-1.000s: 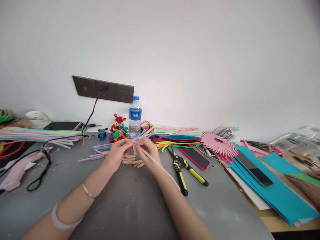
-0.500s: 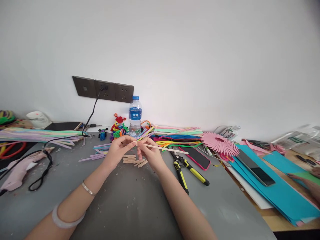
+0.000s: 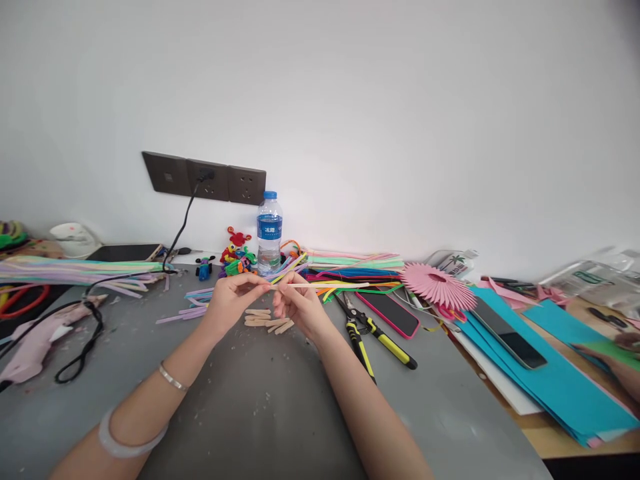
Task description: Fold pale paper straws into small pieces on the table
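A long cream pipe cleaner sticks out to the right from between my hands, nearly level. My left hand pinches its left end between thumb and fingertips. Close beside it, my right hand grips the same stem with thumb and forefinger, its other fingers loosely curled. Below the hands, several short folded tan pieces lie in small groups on the grey table. Pliers with yellow and black handles rest to the right of my right hand.
A water bottle stands by the wall beside small pipe-cleaner figures. Coloured pipe cleaners lie behind. A pink glue gun with a black cord is at left; phones and blue paper at right, near another person's hand.
The pipe cleaner's free right end has risen, from slanting down to almost level. My right hand's fingers have shifted slightly. The whole view has moved a little.
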`<action>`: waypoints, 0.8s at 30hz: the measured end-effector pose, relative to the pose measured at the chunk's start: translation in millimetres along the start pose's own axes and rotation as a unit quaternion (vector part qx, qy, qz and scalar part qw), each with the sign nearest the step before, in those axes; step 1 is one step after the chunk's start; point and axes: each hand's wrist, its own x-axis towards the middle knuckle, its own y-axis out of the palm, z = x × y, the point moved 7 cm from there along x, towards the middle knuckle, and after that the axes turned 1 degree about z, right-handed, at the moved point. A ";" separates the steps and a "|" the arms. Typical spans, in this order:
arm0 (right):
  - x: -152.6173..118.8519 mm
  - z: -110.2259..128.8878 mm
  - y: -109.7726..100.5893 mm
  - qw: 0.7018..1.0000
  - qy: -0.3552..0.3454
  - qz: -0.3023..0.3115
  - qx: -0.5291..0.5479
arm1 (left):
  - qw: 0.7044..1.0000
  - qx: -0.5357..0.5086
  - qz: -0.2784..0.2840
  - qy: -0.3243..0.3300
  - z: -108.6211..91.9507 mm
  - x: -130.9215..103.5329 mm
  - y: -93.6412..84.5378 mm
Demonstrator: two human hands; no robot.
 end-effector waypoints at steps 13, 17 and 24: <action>-1.0 -3.5 -15.4 0.988 0.065 0.054 -0.129 | 0.975 0.018 0.192 -0.114 12.9 -8.2 29.6; -3.7 -7.7 -16.1 0.979 0.084 0.059 -0.176 | 0.961 -0.006 0.233 -0.150 16.3 -12.7 33.0; -4.1 -6.2 -11.7 0.976 0.097 0.071 -0.180 | 0.933 -0.084 0.274 -0.218 20.7 -19.6 38.8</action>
